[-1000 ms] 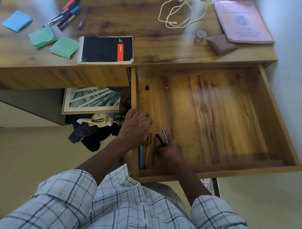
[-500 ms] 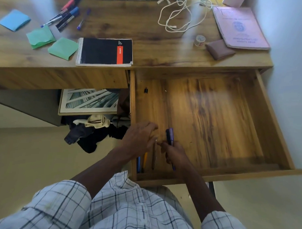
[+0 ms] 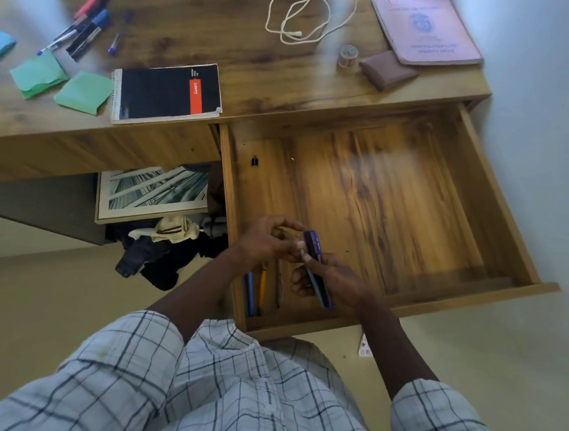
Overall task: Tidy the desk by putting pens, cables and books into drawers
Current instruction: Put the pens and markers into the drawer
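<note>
Wooden desk (image 3: 281, 96), its drawer (image 3: 406, 203) stood open, right hand (image 3: 335, 281) gripped two pens (image 3: 312, 245), purple and dark, raised higher over the drawer's near-left corner than before, left hand (image 3: 266, 242) had lifted off the blue pen (image 3: 249, 291) and yellow pen (image 3: 262, 285) lying there, fingers curled toward the held pens, pinch impossible to tell.

Left of the grip, pens (image 3: 249, 291) are lying in the drawer (image 3: 390, 203); beyond it, the desk (image 3: 250, 59) is bearing a notebook (image 3: 158, 91).
</note>
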